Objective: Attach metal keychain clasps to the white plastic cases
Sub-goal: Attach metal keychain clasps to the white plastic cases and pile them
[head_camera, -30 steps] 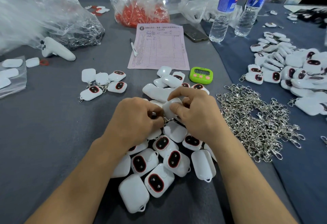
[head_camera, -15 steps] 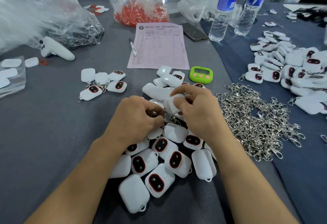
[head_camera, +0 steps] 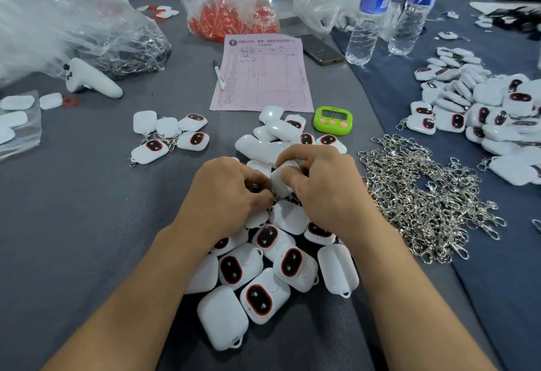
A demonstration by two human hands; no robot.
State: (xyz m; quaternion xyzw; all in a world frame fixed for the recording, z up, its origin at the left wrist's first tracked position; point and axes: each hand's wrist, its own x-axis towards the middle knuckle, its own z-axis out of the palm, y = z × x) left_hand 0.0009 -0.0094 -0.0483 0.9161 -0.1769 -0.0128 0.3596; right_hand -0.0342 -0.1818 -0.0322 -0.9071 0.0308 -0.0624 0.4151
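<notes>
My right hand grips a white plastic case between thumb and forefinger, held just above the heap of loose white cases. My left hand pinches something small at the case's lower edge; a bit of metal clasp shows there, mostly hidden by my fingers. A big pile of silver keychain clasps lies to the right of my hands. Several cases with clasps on them lie to the left.
A pink form with a pen, a green timer, a phone and two water bottles stand behind. Plastic bags sit at back left, a bag of red parts in the middle. More cases pile at the right.
Both hands stay together over the heap; the case in my right hand has turned slightly while my left fingers work at its lower edge.
</notes>
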